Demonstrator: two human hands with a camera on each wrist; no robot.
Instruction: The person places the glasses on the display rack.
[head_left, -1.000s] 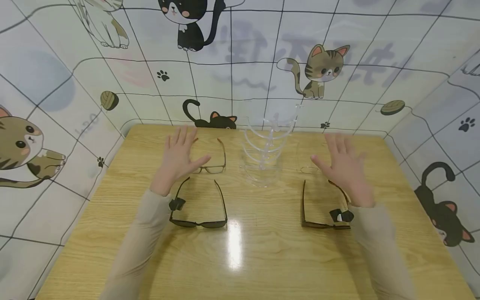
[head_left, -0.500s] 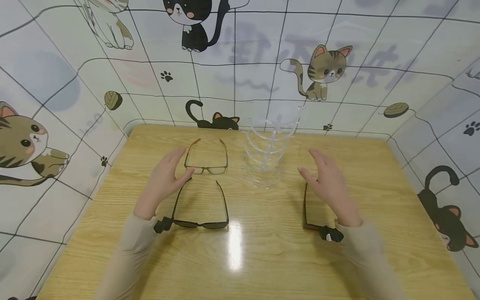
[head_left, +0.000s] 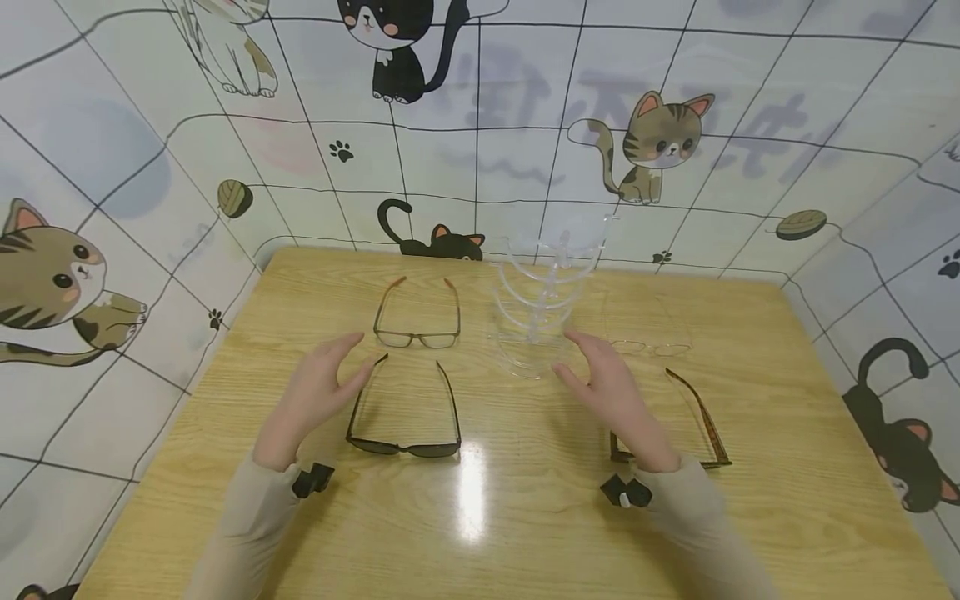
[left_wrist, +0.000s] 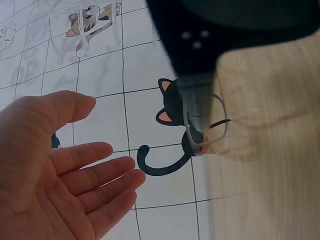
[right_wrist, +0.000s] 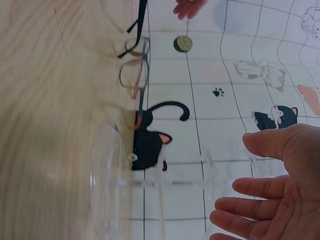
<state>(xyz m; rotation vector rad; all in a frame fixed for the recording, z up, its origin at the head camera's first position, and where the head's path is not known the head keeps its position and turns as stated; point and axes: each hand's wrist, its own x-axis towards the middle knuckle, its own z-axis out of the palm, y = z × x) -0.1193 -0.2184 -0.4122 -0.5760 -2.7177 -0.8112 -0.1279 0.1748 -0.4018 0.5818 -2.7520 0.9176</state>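
My left hand [head_left: 313,392] hovers with relaxed fingers and holds nothing, near the left temple tip of the black sunglasses [head_left: 431,451]. Behind those lie rectangular eyeglasses [head_left: 417,341] with brown temple tips. My right hand [head_left: 611,392], also holding nothing, has its fingertips close to the clear multi-tier glasses stand [head_left: 534,333]; whether they touch cannot be told. In the right wrist view the hand [right_wrist: 280,195] is spread beside the transparent stand [right_wrist: 107,185]. Brown tortoiseshell glasses [head_left: 708,419] lie partly hidden under my right wrist. Thin-rimmed glasses [head_left: 651,347] lie behind them.
The wooden table [head_left: 525,517] carries everything. A white wall [head_left: 510,167] with cat drawings closes off the back, and similar walls rise at both sides. A small black wrist camera [head_left: 312,481] sits at the left cuff, another [head_left: 626,492] at the right.
Both hands have drawn back toward the front. The right hand has moved left from above the right-hand glasses to the stand; the left hand has uncovered the rectangular eyeglasses.
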